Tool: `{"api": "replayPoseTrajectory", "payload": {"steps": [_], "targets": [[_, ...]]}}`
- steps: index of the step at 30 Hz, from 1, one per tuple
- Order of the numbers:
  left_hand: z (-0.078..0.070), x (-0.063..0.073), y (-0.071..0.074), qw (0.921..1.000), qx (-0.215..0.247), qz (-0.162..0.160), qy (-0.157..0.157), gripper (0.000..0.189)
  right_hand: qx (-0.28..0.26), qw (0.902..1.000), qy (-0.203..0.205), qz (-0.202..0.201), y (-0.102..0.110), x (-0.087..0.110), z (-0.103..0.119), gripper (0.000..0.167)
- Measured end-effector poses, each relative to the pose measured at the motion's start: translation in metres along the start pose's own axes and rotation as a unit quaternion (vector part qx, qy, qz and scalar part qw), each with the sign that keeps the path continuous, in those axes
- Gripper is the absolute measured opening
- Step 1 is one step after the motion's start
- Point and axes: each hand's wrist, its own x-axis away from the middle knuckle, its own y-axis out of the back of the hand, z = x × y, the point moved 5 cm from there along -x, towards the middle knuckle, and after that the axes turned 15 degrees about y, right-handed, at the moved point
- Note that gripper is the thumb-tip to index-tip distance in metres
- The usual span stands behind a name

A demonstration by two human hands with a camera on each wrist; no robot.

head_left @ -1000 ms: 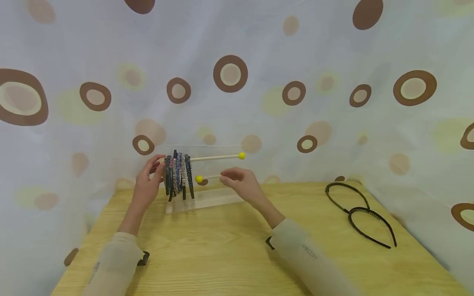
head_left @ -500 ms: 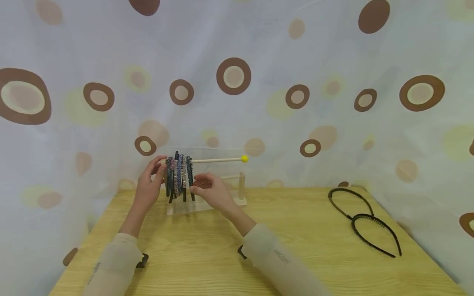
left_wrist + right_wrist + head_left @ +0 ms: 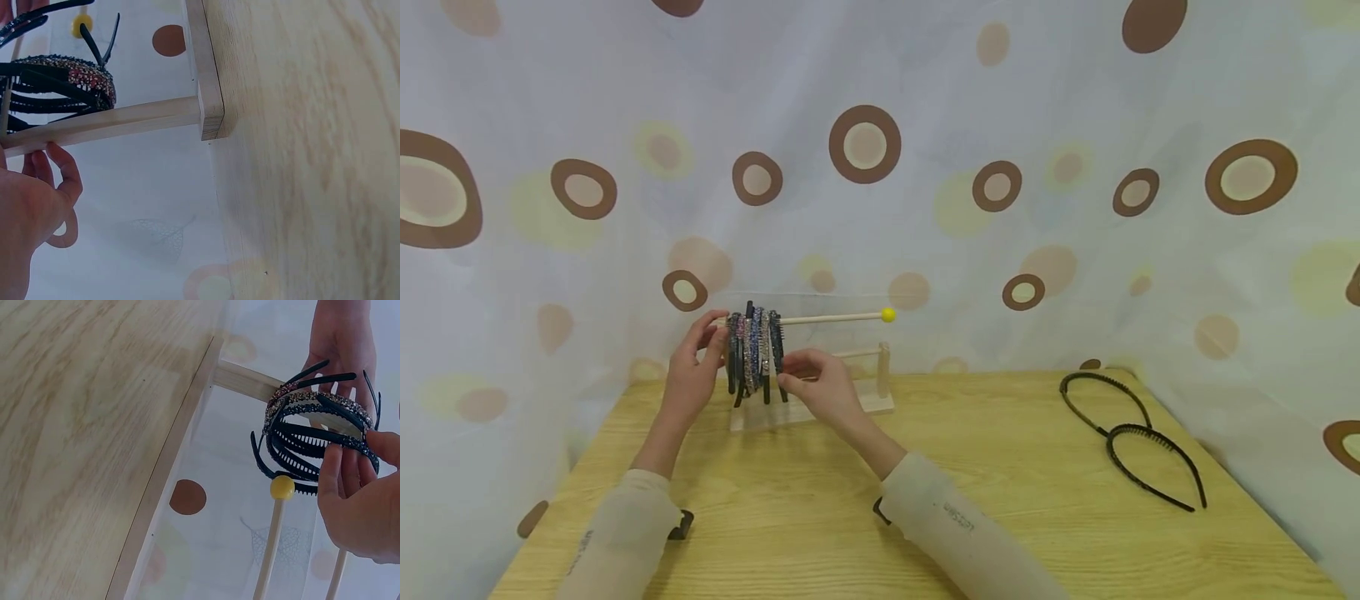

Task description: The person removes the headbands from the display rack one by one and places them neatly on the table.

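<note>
Several glittery, toothed headbands [image 3: 752,354] hang bunched on the upper rod [image 3: 835,318] of a wooden stand [image 3: 874,403], near its left post. My left hand [image 3: 688,379] holds the top of that post [image 3: 137,120] with thumb and fingers. My right hand [image 3: 827,387] is at the right side of the bunch. In the right wrist view it pinches the dark sparkly band of the outermost headband [image 3: 357,445] between thumb and fingers. Yellow balls cap the upper rod's right end and the lower rod; this yellow ball [image 3: 282,487] shows in the right wrist view.
Two dark headbands, one behind [image 3: 1086,374] and one in front [image 3: 1157,492], lie on the wooden table [image 3: 1000,450] at the right. A short right post [image 3: 883,362] carries the stand's lower rod. A spotted curtain [image 3: 910,233] closes off the back and sides.
My right hand has moved left from the lower rod to the headbands, uncovering the stand's right post. My left hand stays on the left post. The view has shifted slightly.
</note>
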Motion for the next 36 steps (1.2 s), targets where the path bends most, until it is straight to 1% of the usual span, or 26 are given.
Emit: {"api": "replayPoseTrajectory", "payload": {"steps": [8, 11, 16, 23, 26, 29, 33, 35, 36], "targets": [[-0.001, -0.001, -0.001, 1.0, -0.002, -0.001, 0.0, 0.045, 0.014, 0.9996, 0.013, -0.022, 0.001, 0.002, 0.0, 0.018], [-0.001, -0.002, -0.001, 1.0, 0.002, 0.003, -0.001, 0.045, 0.017, 0.9994, 0.018, -0.026, 0.001, 0.002, 0.001, 0.016], [0.001, -0.001, 0.0, 1.0, 0.006, 0.004, 0.005, 0.045, 0.027, 0.9986, 0.034, -0.029, 0.001, 0.002, -0.001, 0.014], [0.002, -0.003, -0.002, 1.0, -0.001, -0.005, -0.004, 0.046, 0.059, 0.993, 0.078, -0.065, 0.009, 0.0, -0.002, 0.015], [0.002, -0.005, -0.003, 1.0, 0.003, -0.004, -0.006, 0.045, 0.065, 0.9917, 0.084, -0.073, 0.013, 0.0, -0.002, 0.015], [0.001, -0.004, -0.003, 1.0, 0.003, -0.004, -0.006, 0.044, 0.073, 0.991, 0.081, -0.077, 0.016, -0.001, -0.003, 0.015], [0.0, -0.003, -0.002, 1.0, 0.001, -0.003, -0.007, 0.044, 0.11, 0.9872, 0.084, -0.079, 0.018, -0.002, -0.004, 0.017], [-0.007, 0.002, -0.002, 1.0, 0.0, -0.001, -0.005, 0.043, 0.122, 0.9854, 0.088, -0.08, 0.016, -0.001, -0.002, 0.019], [-0.007, 0.002, -0.001, 1.0, -0.001, -0.001, -0.003, 0.043, 0.127, 0.9843, 0.091, -0.081, 0.015, 0.0, -0.001, 0.021]]}}
